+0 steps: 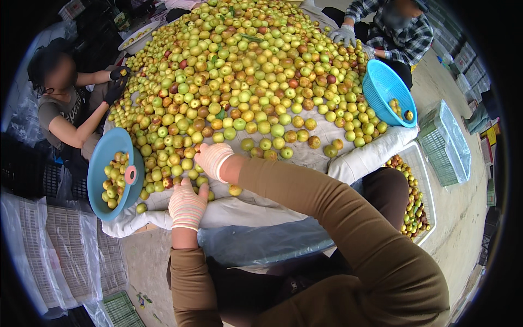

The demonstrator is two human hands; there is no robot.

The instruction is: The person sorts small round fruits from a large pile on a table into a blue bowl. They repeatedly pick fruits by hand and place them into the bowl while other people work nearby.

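A large heap of jujubes (245, 81), green to reddish brown, covers the cloth-topped table (241, 206) before me. My left hand (188, 206), in a striped fingerless glove, is at the near edge of the heap. Its fingertips are among the fruit, with the thumb spread apart and some jujubes around it. Just above and to the right, my right hand (214, 161), gloved alike, reaches into the heap with its fingers curled down. Its fingertips are hidden behind the hand, so whether it grips a jujube is unclear.
A blue basin (137, 163) with jujubes stands left; a blue plastic basket (378, 88) tilts at the right. Co-workers sit left and far right, their gloved hands at the heap. Beside my knee is a white crate (429, 204) of jujubes. A lined green crate (439, 151) stands beyond.
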